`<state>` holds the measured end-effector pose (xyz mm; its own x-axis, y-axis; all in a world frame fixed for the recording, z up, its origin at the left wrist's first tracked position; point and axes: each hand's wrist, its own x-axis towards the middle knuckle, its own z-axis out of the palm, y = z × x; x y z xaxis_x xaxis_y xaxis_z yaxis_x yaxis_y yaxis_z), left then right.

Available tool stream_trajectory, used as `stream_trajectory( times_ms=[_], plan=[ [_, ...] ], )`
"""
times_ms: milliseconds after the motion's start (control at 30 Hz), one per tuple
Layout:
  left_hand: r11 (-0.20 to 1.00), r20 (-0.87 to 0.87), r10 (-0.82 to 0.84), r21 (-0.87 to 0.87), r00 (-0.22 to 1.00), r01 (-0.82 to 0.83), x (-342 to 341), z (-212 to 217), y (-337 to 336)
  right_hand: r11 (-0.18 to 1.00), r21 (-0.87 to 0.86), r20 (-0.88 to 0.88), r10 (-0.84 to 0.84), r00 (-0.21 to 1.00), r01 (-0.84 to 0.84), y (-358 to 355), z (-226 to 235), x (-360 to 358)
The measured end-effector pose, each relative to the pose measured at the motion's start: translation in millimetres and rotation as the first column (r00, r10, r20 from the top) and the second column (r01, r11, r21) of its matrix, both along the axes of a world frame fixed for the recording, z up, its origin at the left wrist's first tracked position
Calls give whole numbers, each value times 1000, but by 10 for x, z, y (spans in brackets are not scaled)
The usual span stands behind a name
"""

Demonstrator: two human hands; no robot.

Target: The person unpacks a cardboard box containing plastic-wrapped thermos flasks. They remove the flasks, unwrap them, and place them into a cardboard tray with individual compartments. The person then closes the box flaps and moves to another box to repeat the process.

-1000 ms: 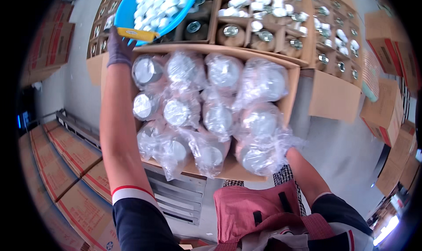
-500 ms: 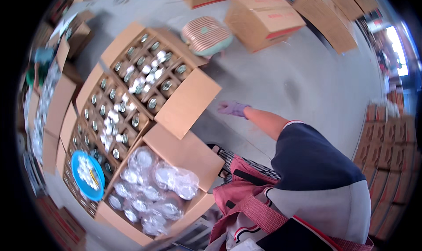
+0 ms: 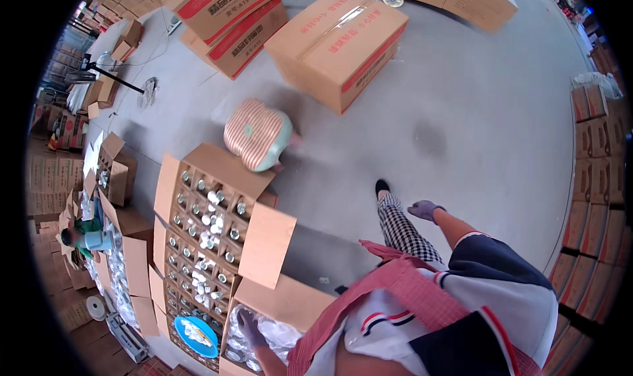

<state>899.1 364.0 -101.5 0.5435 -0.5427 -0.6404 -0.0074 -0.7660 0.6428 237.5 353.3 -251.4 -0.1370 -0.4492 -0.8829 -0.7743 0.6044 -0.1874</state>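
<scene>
My left hand [image 3: 249,326], in a purple glove, rests with its fingers spread on clear plastic bags of round jars [image 3: 277,336] inside an open carton [image 3: 290,303] at the lower edge. Just left of it a blue basin [image 3: 196,331] of small white pieces sits on a divided carton [image 3: 211,224] filled with jars and lids. My right hand [image 3: 425,210], also gloved, hangs free over the grey floor with nothing in it, fingers loosely apart. My checked trouser leg and black shoe [image 3: 382,188] stand beside it.
A striped cushioned stool [image 3: 257,134] stands behind the divided carton. Large sealed cartons [image 3: 336,43] lie on the floor farther off. Stacked cartons [image 3: 593,178] line the right side. A person in green [image 3: 86,234] works among open boxes at the left.
The view has swung from the cartons toward the floor. The blue basin, held up in my left hand a second ago, now sits on the divided carton. My right arm has swung outward.
</scene>
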Motion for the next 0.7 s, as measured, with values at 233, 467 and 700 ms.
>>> stream_trajectory(
  times_ms=[233,467,700],
  plan=[
    [654,-333,-757,-388,562,650,-4075,-579,-3211,732,-542,335,-263,905,413,-2393,834,-1289],
    [899,-443,-420,-325,792,294,-5734,-2147,-6642,538,-538,366,-545,754,649,-3676,1131,-1841],
    [996,-814,53,4,578,-85,-6345,-2382,-7393,284,-396,428,-784,449,873,-4748,255,-1525]
  ],
)
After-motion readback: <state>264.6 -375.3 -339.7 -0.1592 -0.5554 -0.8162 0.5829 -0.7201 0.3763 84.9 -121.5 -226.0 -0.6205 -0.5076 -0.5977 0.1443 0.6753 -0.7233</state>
